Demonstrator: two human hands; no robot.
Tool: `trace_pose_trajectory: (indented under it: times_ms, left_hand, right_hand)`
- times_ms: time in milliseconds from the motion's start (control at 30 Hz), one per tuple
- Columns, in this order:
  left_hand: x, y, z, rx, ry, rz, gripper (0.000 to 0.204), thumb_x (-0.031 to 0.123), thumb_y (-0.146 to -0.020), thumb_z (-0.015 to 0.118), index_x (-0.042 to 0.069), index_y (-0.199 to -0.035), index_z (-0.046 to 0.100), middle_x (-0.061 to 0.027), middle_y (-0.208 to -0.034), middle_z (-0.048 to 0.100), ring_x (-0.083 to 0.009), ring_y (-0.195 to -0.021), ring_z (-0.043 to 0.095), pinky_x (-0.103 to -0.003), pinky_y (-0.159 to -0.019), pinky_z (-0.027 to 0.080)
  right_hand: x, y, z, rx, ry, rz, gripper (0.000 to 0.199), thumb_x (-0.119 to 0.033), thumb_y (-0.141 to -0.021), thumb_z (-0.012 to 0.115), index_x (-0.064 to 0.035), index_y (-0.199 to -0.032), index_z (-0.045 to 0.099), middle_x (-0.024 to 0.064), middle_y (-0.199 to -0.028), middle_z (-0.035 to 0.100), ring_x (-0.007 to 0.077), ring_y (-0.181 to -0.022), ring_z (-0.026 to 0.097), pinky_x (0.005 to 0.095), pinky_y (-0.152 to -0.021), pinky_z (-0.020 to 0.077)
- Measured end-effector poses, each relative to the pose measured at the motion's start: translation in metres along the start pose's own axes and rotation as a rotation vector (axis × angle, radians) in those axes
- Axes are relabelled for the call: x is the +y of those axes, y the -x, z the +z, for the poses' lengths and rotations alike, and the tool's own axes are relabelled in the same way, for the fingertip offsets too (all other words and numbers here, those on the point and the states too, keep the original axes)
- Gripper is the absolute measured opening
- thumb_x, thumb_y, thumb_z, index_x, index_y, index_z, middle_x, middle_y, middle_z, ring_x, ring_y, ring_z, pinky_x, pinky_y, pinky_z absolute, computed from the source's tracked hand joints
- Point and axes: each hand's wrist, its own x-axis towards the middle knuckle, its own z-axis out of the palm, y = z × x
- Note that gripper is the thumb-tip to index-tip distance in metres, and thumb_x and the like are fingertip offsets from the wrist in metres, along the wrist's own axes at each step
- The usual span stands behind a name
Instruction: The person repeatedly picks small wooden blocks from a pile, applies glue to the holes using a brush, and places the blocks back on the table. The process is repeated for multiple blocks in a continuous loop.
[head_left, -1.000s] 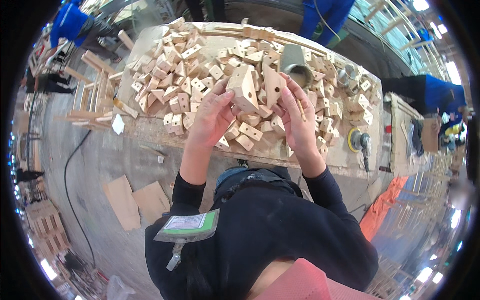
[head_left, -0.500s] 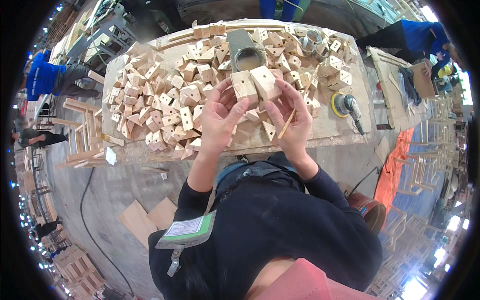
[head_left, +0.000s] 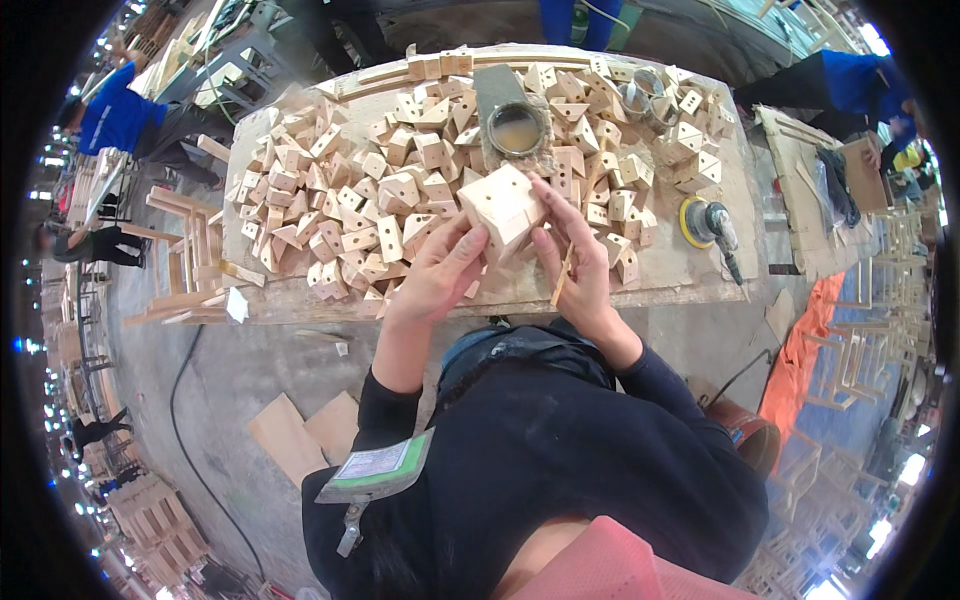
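Observation:
A pale wooden block (head_left: 503,207) with drilled holes and angled faces is tilted between my hands, above the table's near edge. My left hand (head_left: 437,275) grips its left side with thumb and fingers. On its right side are the fingertips of my right hand (head_left: 583,268). That hand also holds a thin wooden stick (head_left: 563,277) slanting down past the thumb. I cannot tell whether a second block is pressed against the first. Just beyond the block, a round container (head_left: 516,129) of cloudy tan liquid stands by a grey slab (head_left: 492,84).
Drilled wooden blocks (head_left: 390,238) lie heaped across the worktable (head_left: 665,280). A sander (head_left: 708,226) with a yellow-edged pad rests at the right. Wooden frames (head_left: 180,240) stand left of the table. A cable (head_left: 178,400) crosses the floor. People in blue work at both sides.
Two blocks stood apart side by side, one per hand; now a single block shape shows, turned and tilted between both hands. My hands have come lower and closer to me.

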Motion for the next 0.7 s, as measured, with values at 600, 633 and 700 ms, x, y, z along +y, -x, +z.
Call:
trace_pose_trajectory:
  times_ms: [600, 633, 700]
  left_hand:
    - [0.002, -0.011, -0.091, 0.174, 0.123, 0.063, 0.076, 0.039, -0.084, 0.069, 0.003, -0.141, 0.035, -0.0096, -0.137, 0.048, -0.0245, -0.128, 0.047, -0.041, -0.107, 0.038]
    - [0.003, -0.012, -0.093, 0.184, 0.123, 0.060, 0.075, 0.038, -0.084, 0.069, 0.003, -0.141, 0.035, -0.0098, -0.137, 0.048, -0.0246, -0.128, 0.047, -0.041, -0.107, 0.038]
    - [0.001, -0.014, -0.097, 0.198, 0.116, 0.085, 0.074, 0.037, -0.084, 0.069, 0.004, -0.141, 0.035, -0.0102, -0.136, 0.049, -0.0250, -0.127, 0.047, -0.042, -0.106, 0.039]
  right_hand:
    - [0.066, -0.094, -0.054, 0.179, 0.336, 0.273, 0.020, -0.015, -0.087, 0.072, 0.0032, -0.095, 0.070, 0.0076, -0.079, 0.072, 0.0091, -0.071, 0.067, 0.0222, -0.065, 0.0529]
    - [0.067, -0.096, -0.053, 0.190, 0.399, 0.252, 0.020, -0.018, -0.086, 0.073, 0.0014, -0.091, 0.072, 0.0062, -0.075, 0.072, 0.0072, -0.068, 0.067, 0.0214, -0.062, 0.0514]
    - [0.069, -0.099, -0.051, 0.185, 0.512, 0.232, 0.021, -0.020, -0.085, 0.074, -0.0002, -0.089, 0.073, 0.0053, -0.075, 0.072, 0.0066, -0.068, 0.067, 0.0217, -0.060, 0.0501]
